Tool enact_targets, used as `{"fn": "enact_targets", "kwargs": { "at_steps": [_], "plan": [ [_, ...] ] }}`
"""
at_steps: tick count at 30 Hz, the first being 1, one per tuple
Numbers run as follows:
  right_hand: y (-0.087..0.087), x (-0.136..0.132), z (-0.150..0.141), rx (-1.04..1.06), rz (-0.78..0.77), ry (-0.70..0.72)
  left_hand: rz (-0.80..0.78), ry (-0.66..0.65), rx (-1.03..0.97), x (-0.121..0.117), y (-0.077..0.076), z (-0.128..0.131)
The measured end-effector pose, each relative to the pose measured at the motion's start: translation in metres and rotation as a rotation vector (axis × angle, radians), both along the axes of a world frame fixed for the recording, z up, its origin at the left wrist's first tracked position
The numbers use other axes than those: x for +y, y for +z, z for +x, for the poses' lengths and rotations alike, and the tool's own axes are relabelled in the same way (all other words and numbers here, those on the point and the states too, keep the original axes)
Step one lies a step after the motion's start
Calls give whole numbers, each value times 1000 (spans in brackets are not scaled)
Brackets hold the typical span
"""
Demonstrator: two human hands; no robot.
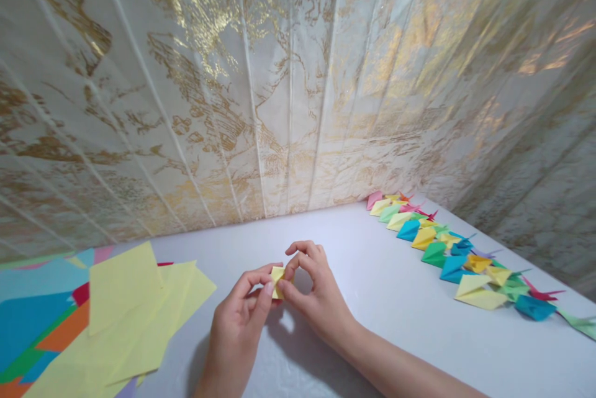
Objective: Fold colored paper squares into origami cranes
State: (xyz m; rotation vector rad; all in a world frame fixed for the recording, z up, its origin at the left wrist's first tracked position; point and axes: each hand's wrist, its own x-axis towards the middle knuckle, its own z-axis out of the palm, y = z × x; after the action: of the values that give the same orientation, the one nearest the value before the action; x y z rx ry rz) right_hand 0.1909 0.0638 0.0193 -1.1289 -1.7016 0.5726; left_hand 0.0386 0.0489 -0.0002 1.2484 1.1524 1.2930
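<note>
Over the white table (386, 305), left hand (239, 314) and right hand (322, 289) pinch one folded yellow paper (277, 277), each grip nearly closed.

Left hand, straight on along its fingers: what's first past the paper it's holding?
Probably the right hand, which meets the folded yellow paper from the other side; depth is unclear.

On your white worktop (391, 336), overlapping coloured paper sheets (125, 286) lie at the left, and folded paper figures (479, 298) lie close together at the right.
</note>
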Motion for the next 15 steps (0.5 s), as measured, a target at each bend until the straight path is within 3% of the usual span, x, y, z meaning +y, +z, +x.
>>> {"fn": "enact_targets", "kwargs": {
  "at_steps": [4, 9, 15],
  "plan": [
    [-1, -1, -2, 110, -45, 29, 9, 3, -9, -1, 5, 3],
    [-5, -5, -8, 284, -238, 38, -5, -17, 13, -4, 8, 3],
    [-2, -4, -12, 337, -173, 17, 70, -45, 60, -6, 8, 4]
  ]
}}
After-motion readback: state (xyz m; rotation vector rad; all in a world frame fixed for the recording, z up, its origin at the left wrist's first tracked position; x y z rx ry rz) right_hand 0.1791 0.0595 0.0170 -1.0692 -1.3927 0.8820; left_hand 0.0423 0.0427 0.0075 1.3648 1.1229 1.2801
